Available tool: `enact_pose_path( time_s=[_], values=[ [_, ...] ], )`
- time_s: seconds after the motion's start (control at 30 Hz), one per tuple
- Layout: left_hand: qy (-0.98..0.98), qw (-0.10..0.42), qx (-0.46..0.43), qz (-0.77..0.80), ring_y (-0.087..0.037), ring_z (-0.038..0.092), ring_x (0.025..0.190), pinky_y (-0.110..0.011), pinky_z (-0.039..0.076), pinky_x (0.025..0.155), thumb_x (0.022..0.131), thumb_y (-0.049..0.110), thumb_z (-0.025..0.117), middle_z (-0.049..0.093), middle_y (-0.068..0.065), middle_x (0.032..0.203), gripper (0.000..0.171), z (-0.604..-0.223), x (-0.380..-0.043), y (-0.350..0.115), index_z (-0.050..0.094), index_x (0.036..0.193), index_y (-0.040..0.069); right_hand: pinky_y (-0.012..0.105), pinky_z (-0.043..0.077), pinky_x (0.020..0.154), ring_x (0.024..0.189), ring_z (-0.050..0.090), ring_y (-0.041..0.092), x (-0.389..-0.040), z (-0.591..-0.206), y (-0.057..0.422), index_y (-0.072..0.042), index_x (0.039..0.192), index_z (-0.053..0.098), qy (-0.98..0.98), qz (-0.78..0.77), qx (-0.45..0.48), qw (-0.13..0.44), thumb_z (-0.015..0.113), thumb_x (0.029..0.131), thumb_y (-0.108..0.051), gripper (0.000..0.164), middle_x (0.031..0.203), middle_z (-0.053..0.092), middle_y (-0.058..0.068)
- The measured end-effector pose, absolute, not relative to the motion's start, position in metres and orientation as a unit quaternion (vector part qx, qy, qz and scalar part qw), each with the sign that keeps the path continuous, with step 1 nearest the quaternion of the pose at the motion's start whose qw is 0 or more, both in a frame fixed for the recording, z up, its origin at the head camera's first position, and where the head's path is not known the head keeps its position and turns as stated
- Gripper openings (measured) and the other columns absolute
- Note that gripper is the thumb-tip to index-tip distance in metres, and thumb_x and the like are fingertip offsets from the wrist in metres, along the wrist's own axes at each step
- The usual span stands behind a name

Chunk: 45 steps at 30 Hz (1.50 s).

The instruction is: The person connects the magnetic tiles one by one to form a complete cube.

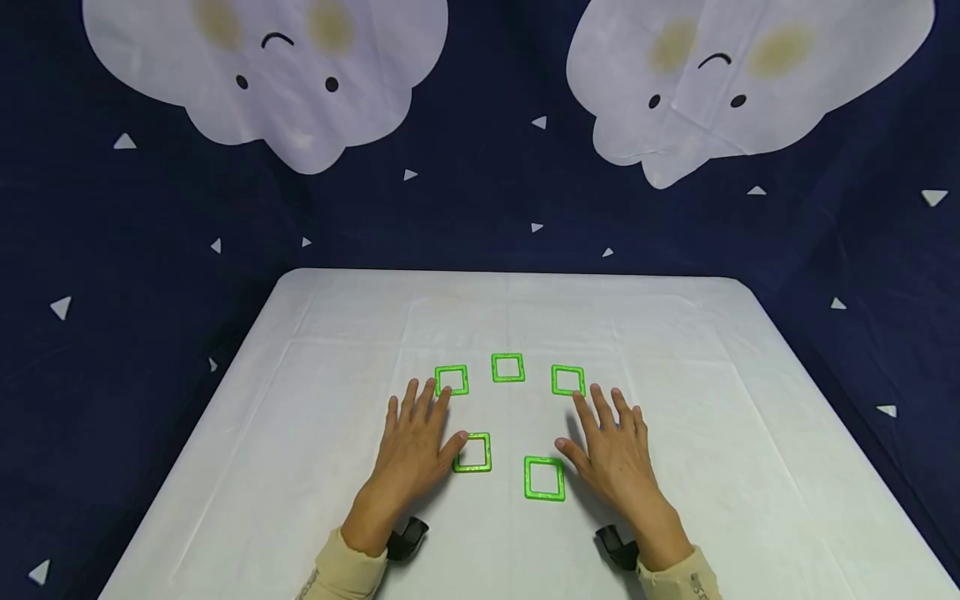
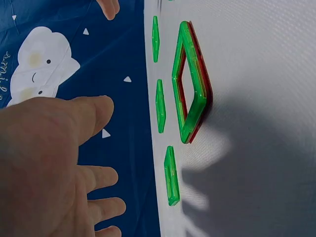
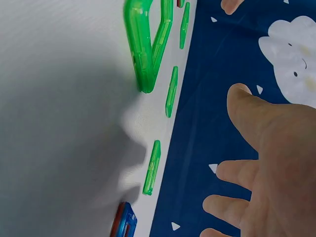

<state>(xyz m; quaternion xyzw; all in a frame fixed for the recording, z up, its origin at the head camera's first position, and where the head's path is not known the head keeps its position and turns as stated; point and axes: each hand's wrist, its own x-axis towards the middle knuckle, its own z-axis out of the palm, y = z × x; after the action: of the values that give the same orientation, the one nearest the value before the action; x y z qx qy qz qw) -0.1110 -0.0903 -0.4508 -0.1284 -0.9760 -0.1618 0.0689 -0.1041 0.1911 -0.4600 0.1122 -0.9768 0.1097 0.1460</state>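
Note:
Three green square open-frame magnetic tiles lie along the back: left [image 1: 467, 379], middle [image 1: 507, 356] and right [image 1: 567, 368]. Nearer the person are a front left green tile [image 1: 488, 452] and a front right green tile [image 1: 544, 497]. A red tile [image 2: 209, 94] shows under the front left one in the left wrist view. Left hand [image 1: 411, 454], fingers spread, hovers beside the left tiles, its thumb overlapping the front left one. Likewise spread, the right hand [image 1: 617, 462] is over the right side, holding nothing. A blue piece [image 3: 129, 219] with red under it is mostly hidden below that hand.
A white cloth-covered table [image 1: 300, 433] carries the tiles. Behind and around it hangs a dark blue cloth [image 1: 480, 200] printed with clouds and small white triangles. Black wrist cameras sit under both wrists, near the beige sleeves [image 1: 348, 571].

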Motion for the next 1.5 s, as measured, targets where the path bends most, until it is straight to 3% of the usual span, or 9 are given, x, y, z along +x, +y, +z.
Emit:
enact_pose_path(
  time_s=[1.0, 1.5],
  values=[
    [-0.967, 0.051, -0.15, -0.197, -0.039, 0.019, 0.144, -0.059, 0.018, 0.113, 0.089, 0.044, 0.058, 0.031, -0.016, 0.152, 0.069, -0.454, -0.11, -0.088, 0.037, 0.145, 0.01, 0.064, 0.02, 0.106, 0.138, 0.027, 0.044, -0.101, -0.459, 0.188, -0.01, 0.143, 0.041, -0.978, 0.126, 0.125, 0.109, 0.068, 0.083, -0.044, 0.074, 0.15, 0.036, 0.019],
    [-0.959, 0.021, -0.169, -0.226, -0.04, 0.018, 0.144, -0.059, 0.018, 0.113, 0.088, 0.047, 0.059, 0.033, -0.017, 0.151, 0.073, -0.461, -0.112, -0.093, 0.034, 0.146, 0.009, 0.064, 0.025, 0.103, 0.134, 0.034, 0.044, -0.1, -0.463, 0.188, -0.009, 0.142, 0.043, -0.975, 0.126, 0.139, 0.121, 0.071, 0.08, -0.042, 0.075, 0.145, 0.042, 0.019]
  ],
)
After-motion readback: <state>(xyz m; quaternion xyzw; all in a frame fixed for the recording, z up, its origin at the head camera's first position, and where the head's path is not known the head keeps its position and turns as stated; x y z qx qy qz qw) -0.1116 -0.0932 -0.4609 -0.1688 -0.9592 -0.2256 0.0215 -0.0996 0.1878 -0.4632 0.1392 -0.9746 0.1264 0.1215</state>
